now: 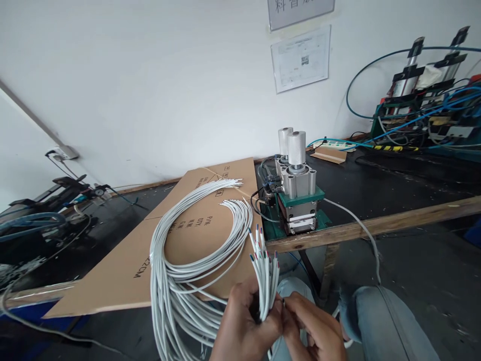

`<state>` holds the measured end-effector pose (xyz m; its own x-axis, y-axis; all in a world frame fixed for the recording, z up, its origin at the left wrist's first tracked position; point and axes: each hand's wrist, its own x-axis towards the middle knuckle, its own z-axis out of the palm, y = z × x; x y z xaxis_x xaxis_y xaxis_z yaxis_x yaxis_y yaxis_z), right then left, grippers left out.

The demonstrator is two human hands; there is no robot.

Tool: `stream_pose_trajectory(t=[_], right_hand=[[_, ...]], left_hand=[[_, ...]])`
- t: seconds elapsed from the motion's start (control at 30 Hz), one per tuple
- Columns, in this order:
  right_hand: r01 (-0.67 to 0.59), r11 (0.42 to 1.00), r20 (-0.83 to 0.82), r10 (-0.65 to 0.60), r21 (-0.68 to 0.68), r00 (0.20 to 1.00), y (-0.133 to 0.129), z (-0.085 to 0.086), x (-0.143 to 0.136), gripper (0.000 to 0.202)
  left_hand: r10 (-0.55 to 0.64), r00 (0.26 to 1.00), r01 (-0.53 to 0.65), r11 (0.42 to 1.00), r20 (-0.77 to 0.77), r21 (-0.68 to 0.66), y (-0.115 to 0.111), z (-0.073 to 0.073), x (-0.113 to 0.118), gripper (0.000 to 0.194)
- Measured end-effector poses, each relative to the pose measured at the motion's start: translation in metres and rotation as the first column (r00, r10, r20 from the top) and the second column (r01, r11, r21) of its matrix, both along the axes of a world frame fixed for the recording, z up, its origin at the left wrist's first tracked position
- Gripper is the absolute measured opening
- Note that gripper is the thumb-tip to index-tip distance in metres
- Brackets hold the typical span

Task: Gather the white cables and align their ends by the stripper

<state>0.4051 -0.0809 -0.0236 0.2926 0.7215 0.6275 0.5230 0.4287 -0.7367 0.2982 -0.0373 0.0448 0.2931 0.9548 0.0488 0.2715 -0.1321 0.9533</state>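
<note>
A bundle of white cables (266, 281) stands upright in my left hand (246, 323), whose fingers and thumb are wrapped round it. Small red, blue and dark wire ends show at the bundle's upper tips. My right hand (313, 326) is closed in a pinch against the left thumb, beside the bundle. A tiny dark tip shows at its fingertips; what it belongs to is hidden. Left of my hands, a large coil of white cables (160, 250) lies on a flattened cardboard sheet (124, 265) and hangs over its front edge.
A pneumatic machine (298, 185) with two silver cylinders stands on the black bench (376, 185), just beyond my hands. More machines (413, 95) with blue hoses sit at the far right, another machine (48, 210) at the left. A grey cord (361, 225) hangs off the wooden edge.
</note>
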Motion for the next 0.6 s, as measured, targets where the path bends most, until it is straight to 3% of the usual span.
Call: stream_pose_trajectory(t=[0.13,0.47,0.6], right_hand=[[-0.085,0.996,-0.012,0.085,-0.013,0.996,0.002,0.002,0.007,0.031],[-0.140,0.989,0.005,0.140,-0.045,0.990,0.002,-0.003,0.011,0.031],[-0.138,0.989,-0.056,0.135,-0.060,0.989,0.001,-0.003,0.006,0.032]], left_hand=[[-0.139,0.990,0.141,0.986,0.030,-0.089,0.005,0.008,0.000,0.013],[-0.235,0.972,0.235,0.972,-0.011,-0.007,0.014,-0.004,-0.006,0.006],[-0.190,0.982,0.190,0.979,-0.012,0.068,0.014,-0.009,-0.010,0.004]])
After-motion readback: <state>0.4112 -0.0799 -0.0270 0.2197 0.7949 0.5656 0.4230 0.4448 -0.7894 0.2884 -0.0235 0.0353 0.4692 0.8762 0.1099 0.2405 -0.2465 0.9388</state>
